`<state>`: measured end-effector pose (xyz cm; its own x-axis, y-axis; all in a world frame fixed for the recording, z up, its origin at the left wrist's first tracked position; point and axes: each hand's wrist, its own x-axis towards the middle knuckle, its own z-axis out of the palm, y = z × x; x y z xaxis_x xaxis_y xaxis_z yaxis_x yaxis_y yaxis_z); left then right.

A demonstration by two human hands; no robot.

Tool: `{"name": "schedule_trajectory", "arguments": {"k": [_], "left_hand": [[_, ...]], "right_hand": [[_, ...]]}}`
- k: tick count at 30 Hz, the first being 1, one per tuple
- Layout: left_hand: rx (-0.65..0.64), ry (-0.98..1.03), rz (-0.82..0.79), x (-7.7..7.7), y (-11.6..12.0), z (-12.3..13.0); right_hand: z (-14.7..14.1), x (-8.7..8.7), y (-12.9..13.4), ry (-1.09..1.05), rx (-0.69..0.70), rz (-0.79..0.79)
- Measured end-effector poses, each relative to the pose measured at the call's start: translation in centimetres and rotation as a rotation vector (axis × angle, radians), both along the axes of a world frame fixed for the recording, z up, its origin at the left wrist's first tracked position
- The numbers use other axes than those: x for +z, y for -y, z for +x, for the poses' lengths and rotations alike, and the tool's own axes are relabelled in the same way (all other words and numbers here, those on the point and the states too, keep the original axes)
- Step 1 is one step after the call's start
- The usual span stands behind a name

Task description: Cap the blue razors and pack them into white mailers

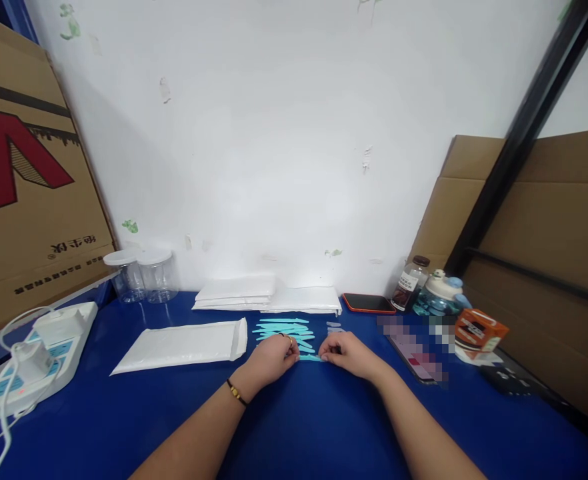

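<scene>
Between my two hands, low over the blue tabletop, is a thin turquoise strip (309, 358). The fingertips of my left hand (274, 357) pinch its left end; a ring and a dark bracelet are on this hand and wrist. My right hand (348, 353) pinches the strip's right end. Just beyond my hands lies a loose pile of similar turquoise strips (284, 327), partly covered by my left hand. A few pale purple strips (334, 326) lie behind my right hand. Their exact kind is too small to make out.
A white padded envelope (181, 345) lies left; stacked white envelopes (237, 292) rest by the wall. Two clear jars (157, 277) and a power strip (69, 353) stand left. On the right are phones (369, 304), a bottle (410, 283) and an orange box (480, 331).
</scene>
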<state>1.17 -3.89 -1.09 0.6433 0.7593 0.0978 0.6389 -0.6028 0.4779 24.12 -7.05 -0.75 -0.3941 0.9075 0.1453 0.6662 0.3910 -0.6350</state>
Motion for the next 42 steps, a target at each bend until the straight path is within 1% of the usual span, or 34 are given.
{"name": "schedule_trajectory", "arguments": {"k": [3,8,11,13,16,17,19,21,24,26,29,34,39,42], "left_hand": [[-0.005,0.017,-0.062,-0.1,0.1,0.3],[-0.057,0.023,-0.147,-0.1,0.5,0.7],[-0.074,0.005,-0.149,0.2,0.5,0.5],[-0.025,0.021,-0.084,0.4,0.3,0.1],[0.111,0.015,0.041,0.8,-0.3,-0.7],[0.144,-0.009,0.063,0.8,-0.5,-0.9],[0.176,-0.055,0.076,0.6,-0.9,-1.1],[0.186,-0.073,0.058,0.3,-1.1,-1.2],[0.193,-0.074,0.032,-0.2,-1.3,-1.0],[0.200,-0.064,0.029,-0.3,-1.2,-0.9],[0.199,-0.055,0.005,-0.3,-1.1,-0.7],[0.167,-0.018,-0.016,-0.3,-0.9,-0.4],[0.148,-0.013,-0.042,0.0,-0.5,0.1],[0.130,0.002,-0.063,0.0,-0.2,0.5]], "right_hand": [[-0.4,-0.2,0.0,-0.010,0.017,-0.019],[-1.0,-0.6,0.2,-0.031,0.063,-0.072],[-0.4,-0.3,0.2,-0.052,0.075,-0.101],[0.9,0.1,0.2,-0.077,0.009,-0.058],[3.8,0.8,0.0,-0.086,-0.177,0.056],[4.6,0.8,0.0,-0.067,-0.213,0.074],[5.9,0.6,-0.1,-0.014,-0.225,0.063],[6.2,0.1,-0.2,0.037,-0.202,0.011],[5.7,-0.5,-0.3,0.080,-0.175,-0.046],[5.0,-0.6,-0.3,0.095,-0.159,-0.022],[3.7,-0.4,-0.1,0.087,-0.130,0.011],[1.8,0.1,0.0,0.034,-0.090,-0.036],[1.0,0.1,0.0,0.039,-0.069,-0.004],[0.3,0.0,-0.1,0.048,-0.027,0.035]]}}
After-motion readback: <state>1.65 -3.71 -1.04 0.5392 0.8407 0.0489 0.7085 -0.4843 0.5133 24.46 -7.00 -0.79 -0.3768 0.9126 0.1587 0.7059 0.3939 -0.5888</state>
